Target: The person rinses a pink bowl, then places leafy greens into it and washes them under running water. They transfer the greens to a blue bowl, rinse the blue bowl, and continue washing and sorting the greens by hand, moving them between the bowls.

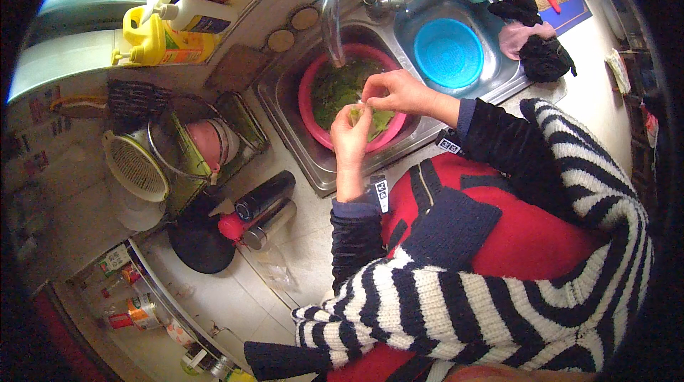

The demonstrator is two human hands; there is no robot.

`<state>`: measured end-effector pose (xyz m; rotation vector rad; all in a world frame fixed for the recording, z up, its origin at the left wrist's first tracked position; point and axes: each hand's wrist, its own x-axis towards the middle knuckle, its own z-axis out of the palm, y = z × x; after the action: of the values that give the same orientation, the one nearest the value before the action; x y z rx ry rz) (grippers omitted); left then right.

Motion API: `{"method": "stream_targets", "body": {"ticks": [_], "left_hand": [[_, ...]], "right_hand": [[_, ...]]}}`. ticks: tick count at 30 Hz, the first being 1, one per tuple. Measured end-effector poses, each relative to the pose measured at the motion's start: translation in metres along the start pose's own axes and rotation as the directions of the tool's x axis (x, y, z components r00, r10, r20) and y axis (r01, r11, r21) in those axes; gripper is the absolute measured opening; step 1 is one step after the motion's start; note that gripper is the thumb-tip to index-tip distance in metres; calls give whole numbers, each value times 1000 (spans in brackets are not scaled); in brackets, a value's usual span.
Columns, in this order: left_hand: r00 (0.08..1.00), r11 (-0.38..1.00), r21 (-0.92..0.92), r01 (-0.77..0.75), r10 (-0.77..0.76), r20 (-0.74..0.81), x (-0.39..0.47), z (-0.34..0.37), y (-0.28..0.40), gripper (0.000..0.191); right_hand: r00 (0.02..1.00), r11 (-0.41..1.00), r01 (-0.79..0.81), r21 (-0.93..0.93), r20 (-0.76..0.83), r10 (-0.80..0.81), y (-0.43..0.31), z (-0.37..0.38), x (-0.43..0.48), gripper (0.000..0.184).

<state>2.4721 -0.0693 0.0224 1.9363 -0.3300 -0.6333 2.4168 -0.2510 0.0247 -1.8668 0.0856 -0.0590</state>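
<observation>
Leafy greens (337,85) lie in a pink plastic basin (306,99), which stands in the larger bowl of a steel sink. Over the basin's near right part, my left hand (351,128) pinches a small pale-green leaf piece (357,110) between thumb and fingers. The fingertips of my right hand (393,93) meet the same piece from the right, and whether they grip it is too small to tell. A chrome faucet (334,13) arches over the basin, with no water plainly running. In the right bowl sits a blue plastic colander (449,53).
Bottles and a yellow jug (144,40) line the ledge at upper left. A dish rack (243,120), a strainer (136,165) and dark flasks (265,195) stand left of the sink. Black cloths (545,59) lie at its right rim, near a blue board (574,13).
</observation>
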Motion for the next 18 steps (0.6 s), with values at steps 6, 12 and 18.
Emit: {"method": "stream_targets", "body": {"ticks": [6,12,18], "left_hand": [[943,873,419,-249,318,-101,-8,4,10,15],[887,817,438,-375,453,-85,-15,4,18,17],[840,763,488,-425,534,-102,-17,7,14,21]], "right_hand": [[994,972,112,-208,3,-113,-12,2,1,18],[996,985,41,-168,-72,-54,-16,12,-2,19],[985,968,-119,222,-99,144,4,26,0,17]]}}
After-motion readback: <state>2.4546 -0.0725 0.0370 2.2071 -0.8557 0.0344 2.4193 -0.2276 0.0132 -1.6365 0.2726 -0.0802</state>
